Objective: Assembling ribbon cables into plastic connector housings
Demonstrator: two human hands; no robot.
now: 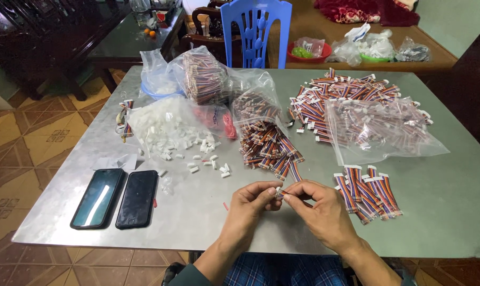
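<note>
at the near edge of the grey metal table (208, 222), the left hand (250, 200) and the right hand (319, 209) meet. the fingers of both hands are pinched narrow on one small white plug (278, 191), held just above the table, with a short striped wire (288, 191) on it. just beside the right hand lies a small pile of striped wire pieces (368, 193) with white ends. near the left corner two dark phones (118, 198) lie side by side, flat. a little farther in, loose white plugs (197, 156) spill from a clear bag (166, 124). in the middle a heap of striped wires (266, 148) pours out of another clear bag (253, 100). toward the right edge a flat clear bag (383, 130) covers part of a big spread of wires (335, 95). near the far edge stand a stuffed bag of wires (203, 77) and a blue bowl (158, 92). a blue plastic chair (256, 29) stands behind the far edge. nothing lies between the hands and the piles.
</note>
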